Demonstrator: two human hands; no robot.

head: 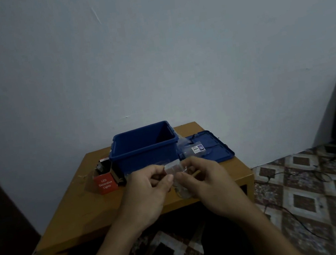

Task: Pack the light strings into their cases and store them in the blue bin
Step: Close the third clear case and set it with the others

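both hands pinching clear pouch (175, 168) above desk (79, 217) edge, before blue bin (144, 149) | left hand (149, 190), right hand (207, 183) fingers clamped on it | likely light, limp, slippery; gripping top corners

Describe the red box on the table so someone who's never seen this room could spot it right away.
Start at the wooden table against the pale wall and find the open blue bin at its back. Just left of the bin sits a small cardboard box with its top flaps open. It is the only red thing there, printed "LED Decorative Lights" in white.
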